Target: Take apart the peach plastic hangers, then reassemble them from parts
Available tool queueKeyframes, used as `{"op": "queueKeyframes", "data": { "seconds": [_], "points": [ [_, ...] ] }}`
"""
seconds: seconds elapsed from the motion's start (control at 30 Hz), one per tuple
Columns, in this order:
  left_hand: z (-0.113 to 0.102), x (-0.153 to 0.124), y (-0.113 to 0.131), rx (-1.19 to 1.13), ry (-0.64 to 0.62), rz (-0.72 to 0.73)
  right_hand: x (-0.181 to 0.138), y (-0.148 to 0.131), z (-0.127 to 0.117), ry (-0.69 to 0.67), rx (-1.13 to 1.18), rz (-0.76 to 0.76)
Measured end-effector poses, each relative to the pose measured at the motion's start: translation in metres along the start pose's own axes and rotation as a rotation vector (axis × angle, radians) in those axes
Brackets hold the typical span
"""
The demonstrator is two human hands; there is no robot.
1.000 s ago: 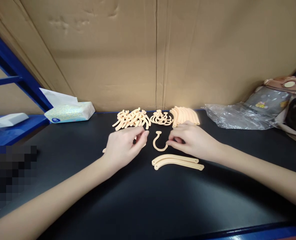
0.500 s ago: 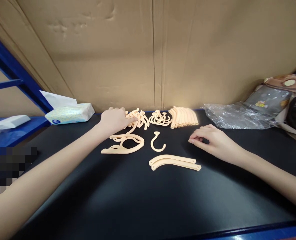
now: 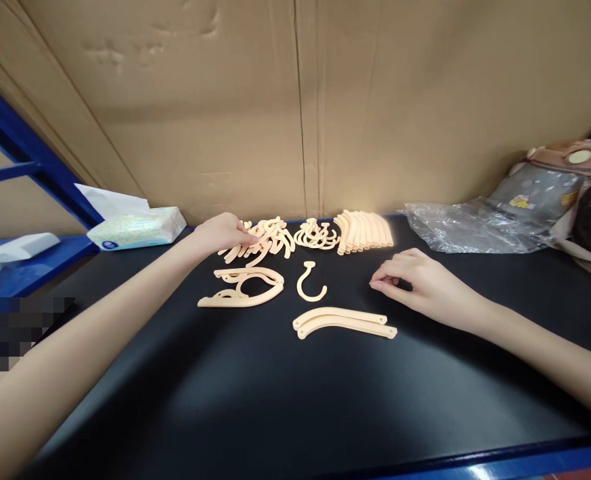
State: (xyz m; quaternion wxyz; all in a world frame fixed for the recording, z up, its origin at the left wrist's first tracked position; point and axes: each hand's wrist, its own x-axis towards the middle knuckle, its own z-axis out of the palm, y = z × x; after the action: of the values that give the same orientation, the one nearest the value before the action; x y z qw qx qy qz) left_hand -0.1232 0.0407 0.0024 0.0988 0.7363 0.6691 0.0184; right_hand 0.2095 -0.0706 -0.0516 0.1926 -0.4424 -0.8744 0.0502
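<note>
My left hand point(image 3: 220, 235) reaches to the back of the table, its fingers pinched on a small curved hanger piece at the pile of small curved pieces point(image 3: 278, 235). Nearer me lies a folded cream hanger point(image 3: 245, 303). To its right a single hanger hook point(image 3: 311, 293) rests flat on the table. Two long curved hanger arms point(image 3: 345, 323) lie side by side in front of the hook. My right hand point(image 3: 410, 277) rests on the table right of the hook, fingers curled and thumb against the fingertips, with nothing visible in them.
At the back of the black table point(image 3: 275, 400) are a heap of hooks point(image 3: 316, 235) and a row of hanger arms point(image 3: 365, 230). A tissue pack point(image 3: 142, 229) stands back left. Clear plastic wrapping point(image 3: 465, 230) and a bottle point(image 3: 540, 183) are back right. Cardboard point(image 3: 200, 120) stands behind.
My left hand has drawn back slightly from over the pile and its fingers now pinch at the near side, showing more pieces. My right hand stays in place; the view has shifted slightly.
</note>
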Motion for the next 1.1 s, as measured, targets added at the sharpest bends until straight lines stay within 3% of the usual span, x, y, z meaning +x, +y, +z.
{"op": "queueKeyframes", "data": {
  "seconds": [0.3, 0.63, 0.93, 1.1],
  "points": [
    [0.000, -0.009, 0.001, -0.073, 0.066, -0.021, 0.000, -0.001, 0.002, -0.015, 0.003, -0.006],
    [0.004, -0.007, 0.002, -0.190, 0.038, 0.027, 0.000, 0.000, 0.002, -0.020, 0.009, -0.010],
    [-0.002, -0.012, -0.004, -0.225, 0.157, 0.006, -0.001, 0.001, 0.003, -0.017, 0.002, -0.017],
    [-0.001, -0.019, -0.005, -0.229, 0.162, -0.005, 0.001, -0.001, 0.002, -0.030, 0.007, -0.012]
  ]
}}
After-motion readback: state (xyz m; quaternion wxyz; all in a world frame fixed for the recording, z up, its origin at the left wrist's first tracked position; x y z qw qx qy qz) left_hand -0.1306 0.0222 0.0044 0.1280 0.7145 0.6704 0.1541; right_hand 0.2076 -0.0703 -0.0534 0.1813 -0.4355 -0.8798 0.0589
